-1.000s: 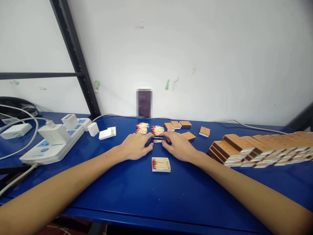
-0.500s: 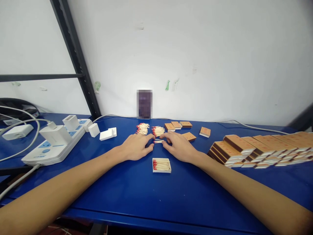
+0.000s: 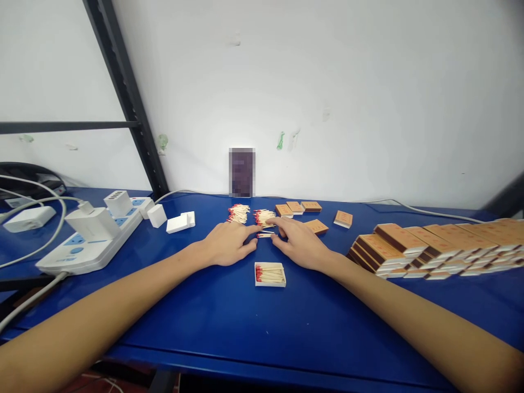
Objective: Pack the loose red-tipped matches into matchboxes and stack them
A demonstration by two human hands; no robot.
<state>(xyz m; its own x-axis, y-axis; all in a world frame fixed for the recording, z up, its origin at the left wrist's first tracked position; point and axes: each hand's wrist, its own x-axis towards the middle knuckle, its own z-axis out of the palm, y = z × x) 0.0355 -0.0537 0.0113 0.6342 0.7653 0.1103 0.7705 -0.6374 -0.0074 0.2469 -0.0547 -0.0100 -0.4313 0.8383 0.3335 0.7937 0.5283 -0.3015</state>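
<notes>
My left hand [image 3: 229, 243] rests on the blue table with thumb and index finger apart, beside a few loose matches [image 3: 266, 233]. On their right side is my right hand [image 3: 302, 242], its thumb and index finger also spread; the index fingertip reaches the edge of the right match pile [image 3: 264, 216]. Another pile of red-tipped matches [image 3: 238, 213] lies just behind my left hand. Nearer to me sits an open white tray [image 3: 270, 284] holding several matches, their red heads to the left. Neither hand visibly grips anything.
Stacked orange matchboxes [image 3: 434, 245] fill the right side. Several more matchboxes [image 3: 311, 207] lie behind my right hand. At the left are a power strip [image 3: 98, 254] with chargers and cables, and white boxes [image 3: 179, 223]. A dark pixelated rectangle [image 3: 242, 172] stands against the wall.
My right index finger has shifted slightly left and back, to the right match pile. My left hand stays nearly in place. The whole view has shifted up slightly.
</notes>
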